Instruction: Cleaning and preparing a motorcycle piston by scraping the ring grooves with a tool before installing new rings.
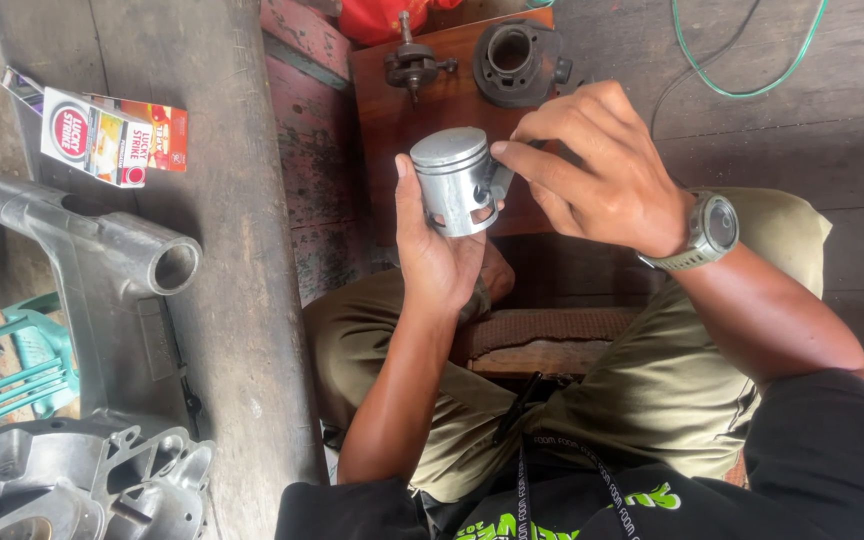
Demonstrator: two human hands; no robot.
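Head view: I look down on my two hands above my lap, where I sit in olive trousers.
Left hand (434, 250): it is closed around the lower part of a silver metal piston (455, 180); the thumb lies along the left side and the palm is under it.
Piston: it is held up in the air, between my knees and a brown wooden board (392, 120), with the flat round top tilted toward the camera.
Right hand (602, 165): the fingers are bent and the fingertips (500, 150) touch the right upper edge of the piston; a grey wristwatch (710, 232) is on this wrist.
Board: a dark engine cylinder (515, 60) and a small crank part (412, 66) lie on it.
Left side: a grey metal casing (102, 260) and a small printed carton (97, 135) lie on the concrete counter (242, 300).
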